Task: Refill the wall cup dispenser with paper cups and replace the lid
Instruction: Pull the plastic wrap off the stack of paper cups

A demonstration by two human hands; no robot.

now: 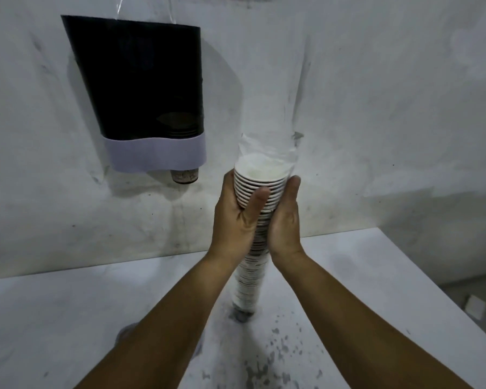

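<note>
Wall (376,94): grey, scuffed and stained, filling the upper frame from 9 to 3 o'clock.
Table (54,318): pale top across the lower frame, flecked with dark spots near 6 o'clock.
Dispenser (141,80): dark, see-through housing with a pale band at its base, fixed to the wall at 10 o'clock; clear plastic shows above its top edge, and no lid can be made out.
Cups (260,178): tall nested stack in a clear sleeve (270,147), standing upright at frame centre, its foot on the table, open mouth up; well apart from the dispenser, at its 4 o'clock.
Left hand (237,217): wrapped around the upper stack from the 9 o'clock side, thumb across the rims.
Right hand (285,223): pressed flat against the stack from the 3 o'clock side, fingers extended upward.
Single cup (184,176): base poking out beneath the dispenser's pale band.
Small white object (475,306): at 4 o'clock, off the table's edge; too blurred to identify.
</note>
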